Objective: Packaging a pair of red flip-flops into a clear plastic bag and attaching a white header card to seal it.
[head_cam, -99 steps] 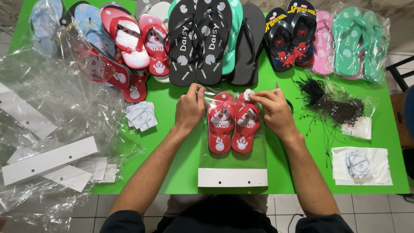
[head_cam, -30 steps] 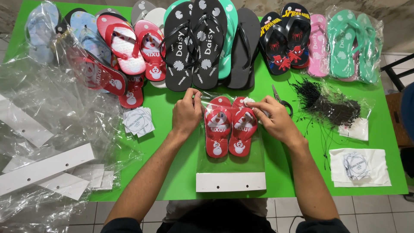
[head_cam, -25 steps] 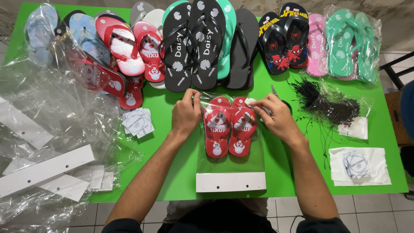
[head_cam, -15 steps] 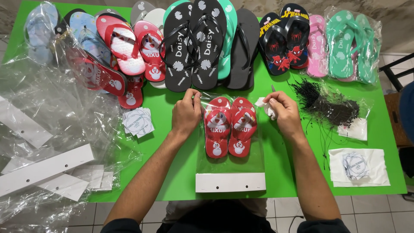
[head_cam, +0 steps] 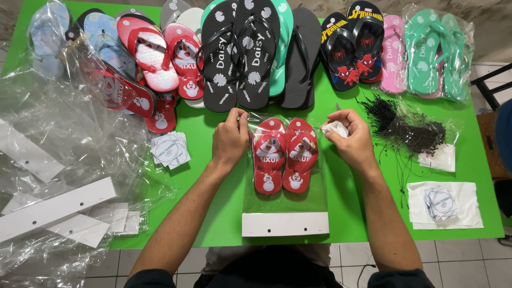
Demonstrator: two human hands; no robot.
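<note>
At the near edge of the green bench (head_cam: 213, 213) lies a clear bag (head_cam: 285, 205) with a white card header (head_cam: 285, 224). Inside it is a pair of small red sandals (head_cam: 284, 154), side by side, toes towards the far edge.

The left hand (head_cam: 230, 140) rests with its fingers curled on the bag's far left corner, pinning the film beside the left sandal. The right hand (head_cam: 348, 140) is just beside the bag's far right corner, closed around a crumpled white scrap (head_cam: 335, 129).

With only one corner pinned, the slick film could slide and the pair skew inside. The right wrist lies near a heap of black ties (head_cam: 405, 125) in an open clear wrapper, and loose strands could snag and trail across the bench.

Along the left edge a pile of empty clear bags (head_cam: 58, 133) holds only white strips. At the far edge, black sandals (head_cam: 245, 53) lie bare, and a green pair (head_cam: 434, 50) is bagged at the far right corner.
</note>
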